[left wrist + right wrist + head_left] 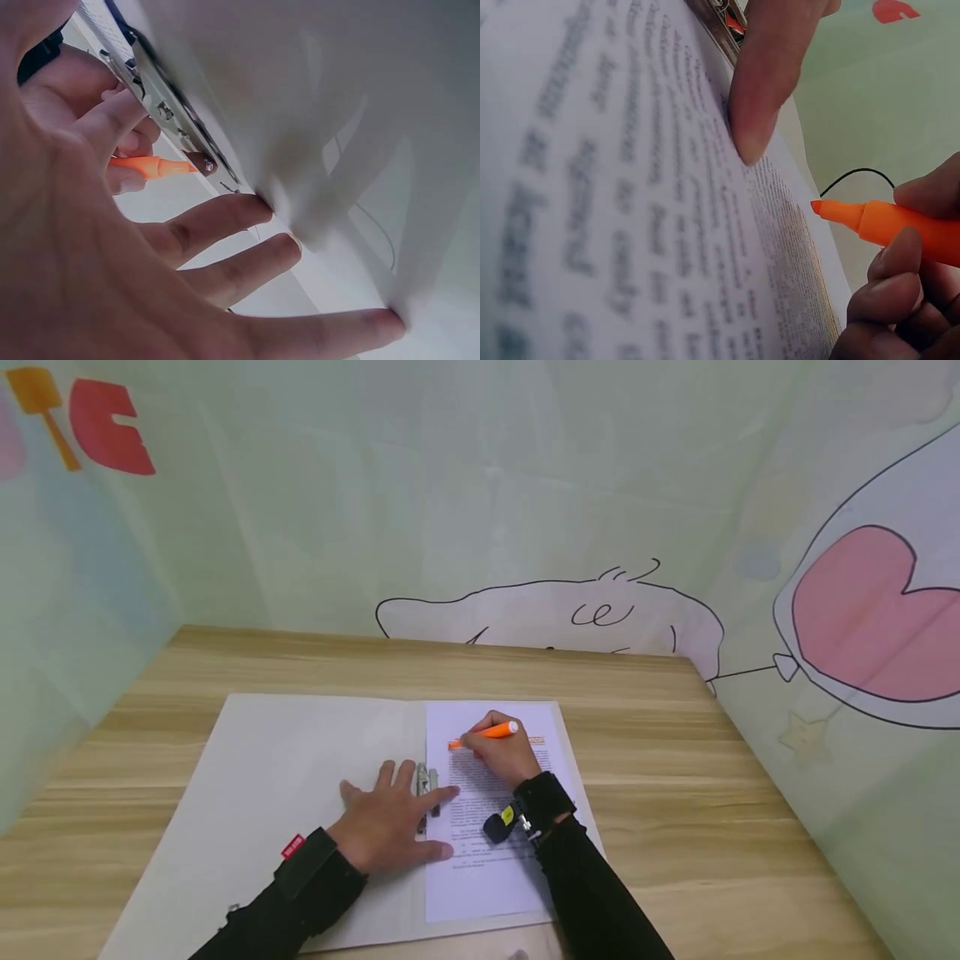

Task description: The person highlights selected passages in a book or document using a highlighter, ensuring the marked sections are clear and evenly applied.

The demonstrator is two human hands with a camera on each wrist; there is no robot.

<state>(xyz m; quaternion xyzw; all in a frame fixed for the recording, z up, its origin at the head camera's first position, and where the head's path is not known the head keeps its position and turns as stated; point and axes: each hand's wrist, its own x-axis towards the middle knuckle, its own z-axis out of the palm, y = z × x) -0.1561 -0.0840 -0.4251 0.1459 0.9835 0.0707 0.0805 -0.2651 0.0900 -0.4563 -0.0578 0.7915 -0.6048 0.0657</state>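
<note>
An orange highlighter [498, 730] is pinched in my right hand [512, 755], its tip at the left end of a line near the top of a printed sheet [487, 897]. Orange marking shows on the text at the sheet's upper right. In the right wrist view the highlighter's tip [817, 207] is close to the paper; contact is unclear. My left hand [393, 818] lies spread over the spine of an open white folder [300, 752], its thumb and index finger reaching onto the sheet. Beside those fingers sits the folder's metal clip [422, 777], partly covered.
The folder lies on a wood-grain table [675, 827]. Behind it stands a pale green backdrop [465, 485] with cartoon drawings. Dark bands with small devices wrap both wrists; the right one [543, 799] hangs over the printed text.
</note>
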